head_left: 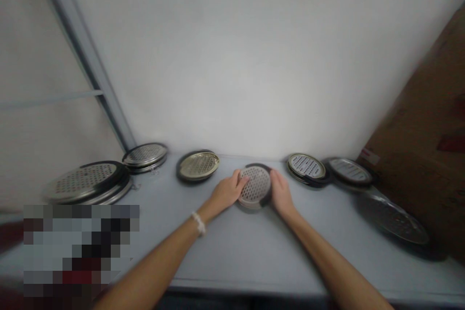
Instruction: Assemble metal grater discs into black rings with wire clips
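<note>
A round grater, with a pale perforated metal face and a black edge piece, is held between my two hands above the middle of the table. My left hand grips its left side, with the thumb over the perforated face. My right hand is closed on the black edge at the right; some of its fingers are hidden behind the grater. Motion blur softens the hands and the grater. A white band circles my left wrist.
Stacks of round graters lie at the left. Near the wall are a gold-toned grater and more graters. A larger grater lies at the right, beside cardboard boxes. The lower left is pixelated.
</note>
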`<state>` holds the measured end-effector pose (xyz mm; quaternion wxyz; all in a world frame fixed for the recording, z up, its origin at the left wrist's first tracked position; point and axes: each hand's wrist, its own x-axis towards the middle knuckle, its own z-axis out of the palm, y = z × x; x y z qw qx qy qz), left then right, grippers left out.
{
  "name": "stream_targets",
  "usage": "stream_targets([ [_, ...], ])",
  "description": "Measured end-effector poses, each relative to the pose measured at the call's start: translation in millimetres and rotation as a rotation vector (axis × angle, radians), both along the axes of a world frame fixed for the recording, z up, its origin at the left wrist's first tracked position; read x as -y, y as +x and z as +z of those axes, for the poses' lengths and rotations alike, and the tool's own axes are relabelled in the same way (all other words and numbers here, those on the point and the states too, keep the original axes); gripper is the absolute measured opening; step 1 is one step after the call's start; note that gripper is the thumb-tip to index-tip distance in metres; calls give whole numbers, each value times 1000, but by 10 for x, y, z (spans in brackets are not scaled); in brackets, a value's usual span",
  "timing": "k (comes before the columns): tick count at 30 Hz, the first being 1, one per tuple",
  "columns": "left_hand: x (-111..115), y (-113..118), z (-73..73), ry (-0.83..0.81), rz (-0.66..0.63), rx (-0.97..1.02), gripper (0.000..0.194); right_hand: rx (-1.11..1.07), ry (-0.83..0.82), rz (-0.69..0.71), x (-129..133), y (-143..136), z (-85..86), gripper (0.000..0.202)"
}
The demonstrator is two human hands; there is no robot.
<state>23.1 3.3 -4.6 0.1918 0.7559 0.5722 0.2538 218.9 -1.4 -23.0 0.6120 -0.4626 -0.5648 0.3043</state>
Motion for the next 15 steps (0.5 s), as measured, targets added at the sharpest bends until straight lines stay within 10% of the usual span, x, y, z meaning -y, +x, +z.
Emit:
stream_targets([
  [15, -111, -3, 147, -460, -185, 1036, 43, -309, -200, -31, -135, 154, 119, 51],
])
